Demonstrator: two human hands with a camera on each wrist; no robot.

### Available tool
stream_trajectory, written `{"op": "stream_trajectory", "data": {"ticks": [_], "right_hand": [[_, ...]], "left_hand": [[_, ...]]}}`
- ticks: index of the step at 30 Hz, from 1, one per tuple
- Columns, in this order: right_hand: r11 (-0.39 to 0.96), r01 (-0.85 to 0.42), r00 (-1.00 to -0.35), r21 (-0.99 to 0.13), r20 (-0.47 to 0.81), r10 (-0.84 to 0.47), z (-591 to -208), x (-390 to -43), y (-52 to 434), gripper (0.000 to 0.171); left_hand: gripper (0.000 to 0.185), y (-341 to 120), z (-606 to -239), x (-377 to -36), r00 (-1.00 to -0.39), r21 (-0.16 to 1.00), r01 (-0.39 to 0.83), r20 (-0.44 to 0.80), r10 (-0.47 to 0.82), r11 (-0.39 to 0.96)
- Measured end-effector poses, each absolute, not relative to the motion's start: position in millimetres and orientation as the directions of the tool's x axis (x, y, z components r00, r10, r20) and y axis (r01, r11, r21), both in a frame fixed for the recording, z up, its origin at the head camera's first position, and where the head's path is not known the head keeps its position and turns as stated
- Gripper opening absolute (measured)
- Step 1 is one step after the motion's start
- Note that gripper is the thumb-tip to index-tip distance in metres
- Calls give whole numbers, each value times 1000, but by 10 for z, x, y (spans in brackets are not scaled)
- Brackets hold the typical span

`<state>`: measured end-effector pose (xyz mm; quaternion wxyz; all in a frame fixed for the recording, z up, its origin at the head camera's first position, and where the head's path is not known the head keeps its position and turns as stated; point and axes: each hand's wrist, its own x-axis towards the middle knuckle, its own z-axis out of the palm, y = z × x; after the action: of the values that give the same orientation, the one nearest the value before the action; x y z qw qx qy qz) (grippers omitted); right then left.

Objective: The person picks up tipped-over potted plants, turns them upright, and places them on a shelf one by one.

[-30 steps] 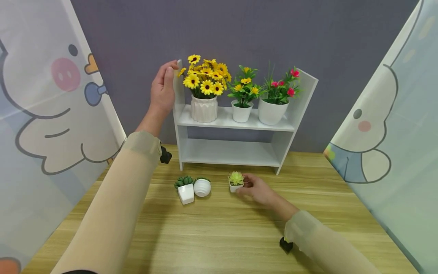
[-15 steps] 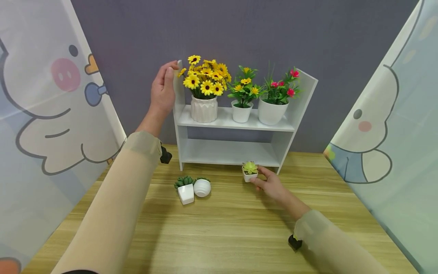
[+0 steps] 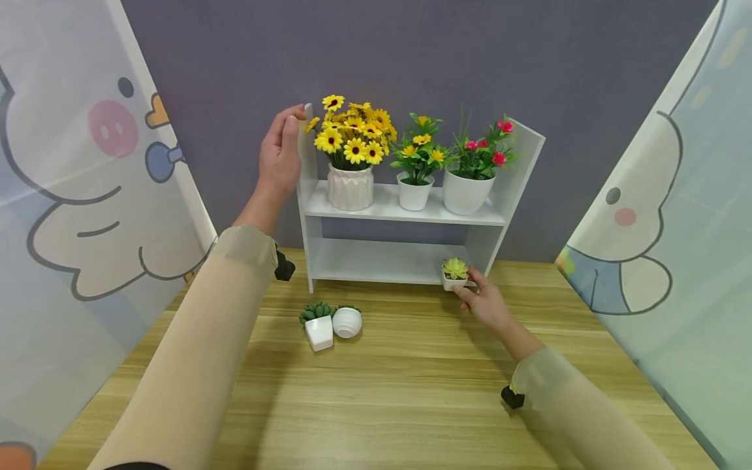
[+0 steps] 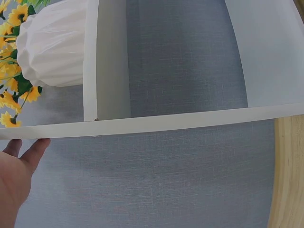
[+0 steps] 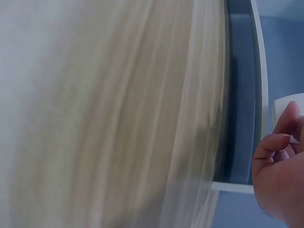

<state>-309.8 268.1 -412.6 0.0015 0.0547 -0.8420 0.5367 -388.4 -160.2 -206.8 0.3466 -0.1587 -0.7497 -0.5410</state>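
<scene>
Two hands in play. Your right hand (image 3: 484,301) pinches a small succulent pot (image 3: 455,274) betw. thumb and fingertips, fingers curled on its white base; pot sits at the front right corner of the white shelf unit's (image 3: 393,261) lower board, just beyond your fingertips, next to the unit's right side panel. Can't tell if the pot base rests on the board or hangs just above it. Right wrist view is mostly blur, shows only curled fingers (image 5: 280,152) and a white corner of the pot.

Your left hand (image 3: 281,153) lies flat against the outer face of the unit's left side panel, fingers straight, tips at the panel's top edge, thumb by the front edge; nothing gripped.

Just past that hand, on the upper board: ribbed vase w/ yellow daisies (image 3: 350,156), then a small yellow-flower pot (image 3: 416,176), then a pink-flower pot (image 3: 470,179).

Well left of your right hand, on the wooden table (image 3: 382,405): square-pot succulent (image 3: 318,325) touching a round white pot (image 3: 347,322).
</scene>
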Motion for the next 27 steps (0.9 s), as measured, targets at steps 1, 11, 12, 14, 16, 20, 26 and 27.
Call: {"op": "stream_trajectory", "data": {"ticks": [1,11,12,14,16,20,26,27], "right_hand": [[425,-90,-995,-901,59,-85,-4126,-3114,2699,75],[426,-60,-998,-903,42,-50,-4167,-3196,2750,83],[424,-64,-998,-903,50,-44,-4174,-3203,2742,83],[413,-71,-997,-908,66,-26,-4183,-3219,2718,81],[404,-78,-997,-911,83,-6,-4191,-3235,2691,78],[356,-77,-996,-931,91,22,-4208,-3266,2646,75],[338,-65,-995,-939,84,43,-4220,-3284,2613,73],[339,-64,-995,-939,84,45,-4220,-3286,2610,72]], "left_hand": [[43,-1602,-2069,-3884,-710,702,612,691,-137,365],[43,-1602,-2071,-3879,-709,700,610,691,-140,371],[43,-1603,-2069,-3877,-708,700,611,692,-140,370],[44,-1605,-2066,-3874,-710,702,610,690,-140,369],[45,-1605,-2063,-3873,-711,703,610,689,-140,366],[45,-1605,-2062,-3873,-712,704,610,688,-139,364],[45,-1601,-2068,-3876,-711,702,611,690,-137,366],[45,-1601,-2068,-3877,-710,702,612,690,-137,364]]}}
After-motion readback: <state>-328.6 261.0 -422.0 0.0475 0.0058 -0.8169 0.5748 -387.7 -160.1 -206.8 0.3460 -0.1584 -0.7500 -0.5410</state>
